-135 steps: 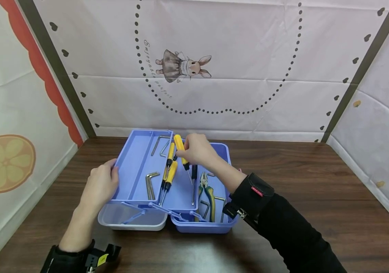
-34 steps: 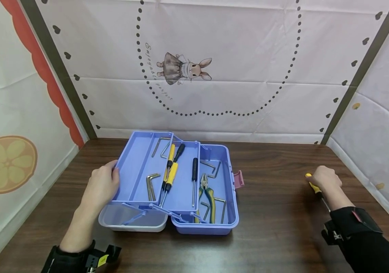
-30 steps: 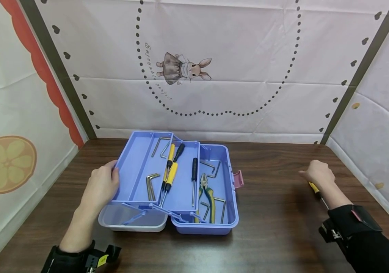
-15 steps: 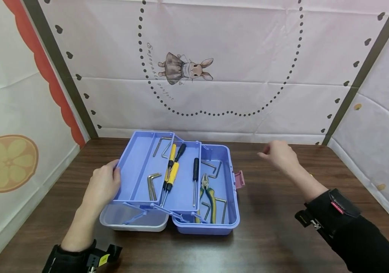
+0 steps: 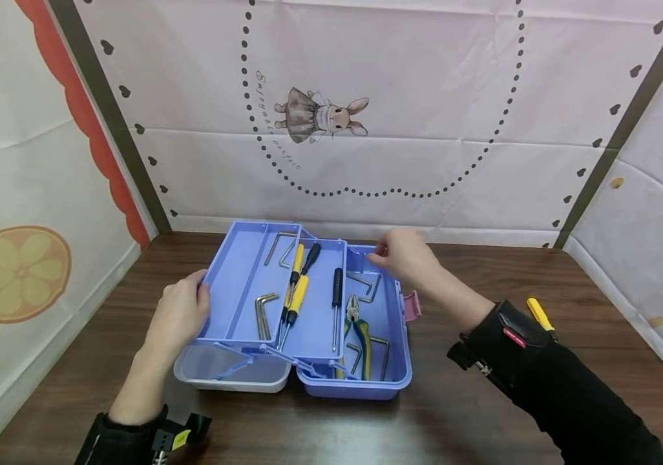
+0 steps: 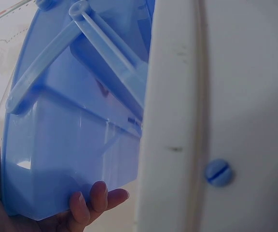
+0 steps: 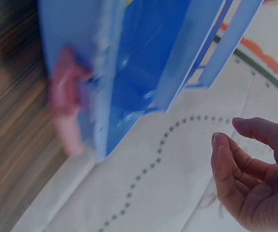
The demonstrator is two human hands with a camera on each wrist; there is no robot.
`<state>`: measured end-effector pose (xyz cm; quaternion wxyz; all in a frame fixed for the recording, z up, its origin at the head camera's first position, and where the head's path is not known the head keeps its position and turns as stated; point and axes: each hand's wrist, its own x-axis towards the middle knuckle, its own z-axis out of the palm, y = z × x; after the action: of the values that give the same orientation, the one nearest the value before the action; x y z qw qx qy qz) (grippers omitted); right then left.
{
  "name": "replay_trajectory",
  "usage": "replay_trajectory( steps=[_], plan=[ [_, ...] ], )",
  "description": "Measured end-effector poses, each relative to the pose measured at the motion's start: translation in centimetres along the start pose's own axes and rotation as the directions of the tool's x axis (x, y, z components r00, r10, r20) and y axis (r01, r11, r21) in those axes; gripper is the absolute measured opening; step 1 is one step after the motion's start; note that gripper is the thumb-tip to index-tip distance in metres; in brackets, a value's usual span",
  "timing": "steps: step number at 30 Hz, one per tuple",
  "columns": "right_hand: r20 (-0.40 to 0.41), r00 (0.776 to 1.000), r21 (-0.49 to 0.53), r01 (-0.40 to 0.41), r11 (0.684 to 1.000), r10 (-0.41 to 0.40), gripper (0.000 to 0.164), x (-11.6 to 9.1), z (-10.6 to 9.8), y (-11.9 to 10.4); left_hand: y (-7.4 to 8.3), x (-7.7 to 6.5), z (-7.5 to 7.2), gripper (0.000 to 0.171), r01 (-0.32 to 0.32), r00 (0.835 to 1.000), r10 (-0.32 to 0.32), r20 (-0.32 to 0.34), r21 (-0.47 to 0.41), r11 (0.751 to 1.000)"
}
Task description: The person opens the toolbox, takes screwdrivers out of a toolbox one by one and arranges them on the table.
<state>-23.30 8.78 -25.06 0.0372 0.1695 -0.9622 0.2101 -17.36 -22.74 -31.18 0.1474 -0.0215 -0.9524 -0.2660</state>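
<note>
A blue toolbox [image 5: 360, 389] stands unfolded on the table. My left hand [image 5: 177, 316] grips the left edge of its upper tray [image 5: 232, 284]; the left wrist view shows fingers [image 6: 99, 195] curled beneath that tray. Over the box's back right corner hovers my right hand [image 5: 407, 255], holding nothing, thumb and fingertips apart in the right wrist view. Yellow-and-black screwdrivers [image 5: 298, 297] lean across the trays, beside a black-handled screwdriver [image 5: 337, 287]. Hex keys [image 5: 262, 316] lie in the upper tray. Pliers [image 5: 362, 336] and more hex keys [image 5: 386, 358] lie in the bottom.
A yellow-handled screwdriver [image 5: 539, 314] lies on the wooden table [image 5: 483, 413] at the right, partly hidden by my right sleeve. The translucent lid [image 5: 232, 374] rests under the trays. A pink latch [image 5: 411, 306] juts from the right side. Cloth walls [image 5: 424, 97] enclose the table.
My right hand took a yellow screwdriver from the trays, laid it on the table at the right, let go, and came back left to the toolbox. My left hand kept its grip.
</note>
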Motion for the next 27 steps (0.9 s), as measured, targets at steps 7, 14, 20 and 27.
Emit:
replay_trajectory(
  steps=[7,14,20,27],
  plan=[
    [0.078,0.995,0.012,0.065,0.998,-0.065,0.017,1.0,1.7,-3.4,0.1,0.1,-0.1,0.036,0.006,1.0,-0.006,-0.001,0.002,1.0],
    [0.215,0.977,-0.041,0.008,0.999,0.001,0.023,2.1,3.6,-5.8,0.0,0.0,-0.1,0.037,0.02,1.0,-0.02,0.017,0.0,1.0],
    [0.295,0.953,-0.109,-0.039,0.993,0.069,0.034,3.0,5.2,-6.9,0.2,0.1,-0.1,0.037,0.031,0.999,-0.031,0.021,0.0,1.0],
    [0.313,0.947,-0.147,-0.03,0.989,0.076,0.037,3.8,6.7,-7.5,0.1,0.0,-0.1,0.037,0.029,0.999,-0.029,0.015,0.003,1.0]
  ],
)
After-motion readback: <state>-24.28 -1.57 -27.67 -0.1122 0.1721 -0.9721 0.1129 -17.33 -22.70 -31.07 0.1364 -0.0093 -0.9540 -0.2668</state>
